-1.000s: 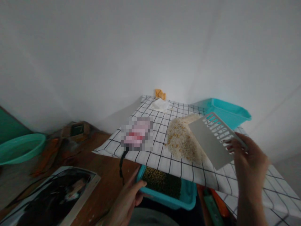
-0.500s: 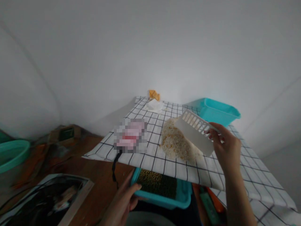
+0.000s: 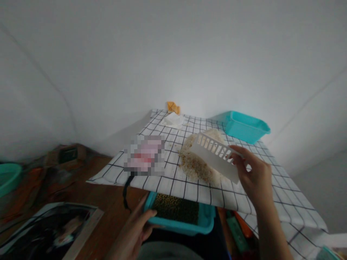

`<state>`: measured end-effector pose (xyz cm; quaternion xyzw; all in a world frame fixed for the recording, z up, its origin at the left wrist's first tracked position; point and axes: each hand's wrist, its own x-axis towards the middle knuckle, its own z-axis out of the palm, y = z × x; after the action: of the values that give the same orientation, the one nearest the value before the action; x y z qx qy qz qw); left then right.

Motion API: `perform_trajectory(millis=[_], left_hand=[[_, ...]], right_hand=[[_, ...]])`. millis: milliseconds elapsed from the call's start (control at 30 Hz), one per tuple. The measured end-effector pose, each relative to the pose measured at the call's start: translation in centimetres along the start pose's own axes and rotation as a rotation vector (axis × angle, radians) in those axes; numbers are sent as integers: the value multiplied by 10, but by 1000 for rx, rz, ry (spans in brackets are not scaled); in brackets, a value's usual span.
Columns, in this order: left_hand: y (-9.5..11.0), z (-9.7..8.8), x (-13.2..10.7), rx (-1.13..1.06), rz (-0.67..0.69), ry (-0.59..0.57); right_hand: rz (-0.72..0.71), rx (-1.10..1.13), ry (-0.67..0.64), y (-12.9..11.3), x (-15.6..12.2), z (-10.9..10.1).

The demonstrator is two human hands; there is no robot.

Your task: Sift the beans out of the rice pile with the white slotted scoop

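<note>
My right hand (image 3: 253, 171) grips one end of a white plastic piece with a row of slots (image 3: 214, 155), tilted over a pile of pale grain (image 3: 189, 166) mixed with yellowish bits. The pile lies on a white cloth with a black grid (image 3: 173, 180). My left hand (image 3: 142, 224) has its fingers and thumb around the left end of a turquoise tub (image 3: 187, 228), just below the table's front edge. Inside that tub lie yellow and dark green beans or grains (image 3: 173, 209).
A second turquoise tub (image 3: 246, 128) stands at the table's back right. White paper (image 3: 173, 120) and an orange crumpled thing (image 3: 172, 107) are at the back. A blurred pink object (image 3: 146, 155) with a black strap lies left. A green basin (image 3: 9, 177) stands far left.
The slotted white piece has tipped lower towards the pile, in my right hand. My view has shifted a little to the right. My left hand keeps hold of the tub.
</note>
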<state>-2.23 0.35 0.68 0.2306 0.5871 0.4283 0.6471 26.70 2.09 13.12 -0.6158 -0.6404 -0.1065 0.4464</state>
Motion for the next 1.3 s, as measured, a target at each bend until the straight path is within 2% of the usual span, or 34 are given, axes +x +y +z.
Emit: perform_trajectory(millis=[200,367,600,733,833,1000,1167,1300], left_hand=[[4,0,-2,5,-41,27],[10,0,-6,-20,2,-61],[7,-3,-2,8,67,-56],[5,-7,0,10,80,-67],[8,-7,-3,22,82,-70],[10,-8,-4,-3,62,-80],[9,-8,1,-15,64,-108],[12,-3,-2,-19,46,-77]], right_hand=[[25,-15,41,-2,-6,-11],[58,-17,93,1,3,-13],[-42,102,9,-11,40,14],[-42,214,10,-14,64,35],[10,420,-1,-11,80,50],[210,779,62,1,99,73],[361,897,-117,8,103,95],[442,986,-245,6,94,103]])
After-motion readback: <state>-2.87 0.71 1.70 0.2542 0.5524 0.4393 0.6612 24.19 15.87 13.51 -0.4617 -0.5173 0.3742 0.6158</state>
